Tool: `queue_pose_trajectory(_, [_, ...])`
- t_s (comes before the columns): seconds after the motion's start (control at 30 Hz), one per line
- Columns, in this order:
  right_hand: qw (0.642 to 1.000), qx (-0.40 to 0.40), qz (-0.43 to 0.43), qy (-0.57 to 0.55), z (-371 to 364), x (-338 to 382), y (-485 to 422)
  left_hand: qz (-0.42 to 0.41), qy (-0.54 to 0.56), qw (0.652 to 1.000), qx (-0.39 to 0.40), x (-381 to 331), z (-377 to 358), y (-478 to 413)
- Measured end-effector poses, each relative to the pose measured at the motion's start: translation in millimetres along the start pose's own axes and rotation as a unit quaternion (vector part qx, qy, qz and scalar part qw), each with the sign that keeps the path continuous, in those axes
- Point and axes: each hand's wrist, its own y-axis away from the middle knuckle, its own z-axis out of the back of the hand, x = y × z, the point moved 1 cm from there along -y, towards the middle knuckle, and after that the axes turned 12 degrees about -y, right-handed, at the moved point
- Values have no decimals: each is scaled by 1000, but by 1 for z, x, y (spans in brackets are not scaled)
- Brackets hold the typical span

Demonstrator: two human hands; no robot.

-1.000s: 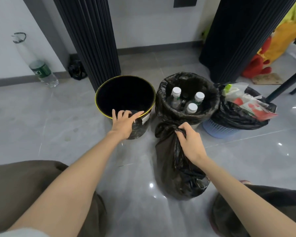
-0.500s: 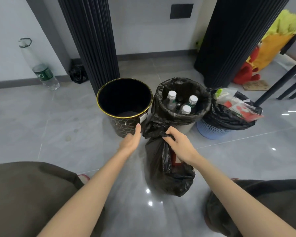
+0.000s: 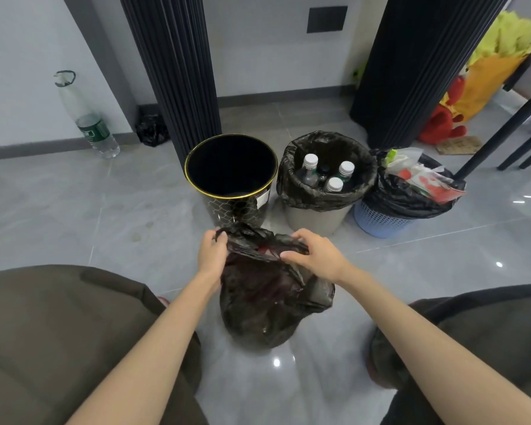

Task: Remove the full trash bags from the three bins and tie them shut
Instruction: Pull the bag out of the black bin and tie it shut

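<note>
– So, where does the first trash bag [image 3: 264, 299] stand?

– On the floor [image 3: 74, 216] right in front of the person, just short of the black bin [image 3: 236, 210], whose inside shows no liner. The bag sits upright on its own base, bulging, with something red showing through its mouth.

– And the hands?

– Both are on its rim. The left hand [image 3: 210, 251] pinches a bunch of plastic at the left edge of the mouth. The right hand [image 3: 316, 256] curls its fingers over the right edge, thumb reaching inward. I judge they take opposite sides so the two flaps can be drawn together and knotted. The floor carries the bag's weight, which leaves both hands free for that.

– What else is about?

– Two bins not yet emptied, in a row to the right of the black one. The grey bin [image 3: 316, 216] is lined in black and has capped bottles [image 3: 345, 170] standing in it. The blue basket [image 3: 377, 220] has a black liner [image 3: 402, 199] heaped with wrappers [image 3: 423, 176]. Neither is touched. Farther back, a clear bottle [image 3: 95, 130] leans at the wall, a small black bag [image 3: 152, 130] lies by a pleated column [image 3: 178, 72], and a plush toy [image 3: 448, 121] sits at the right near dark furniture legs [image 3: 503, 133].

– Anything in the way?

– Little. The black bin is close behind the knuckles, so a wide pull might knock it.
</note>
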Motion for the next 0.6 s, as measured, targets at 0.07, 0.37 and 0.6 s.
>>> queue_pose_trajectory(0.07, [997,-24,-53,47,9,-4,0,-4,63,998,-14,-3,11,-2])
queue_pose_trajectory(0.37, [968,-205,-133,-55,22,-16,2,12,182,981,-65,-2,41,4])
queue_pose_trajectory(0.6, [996,23,-78,-23,2,3,7,1,193,979,59,-21,25,23])
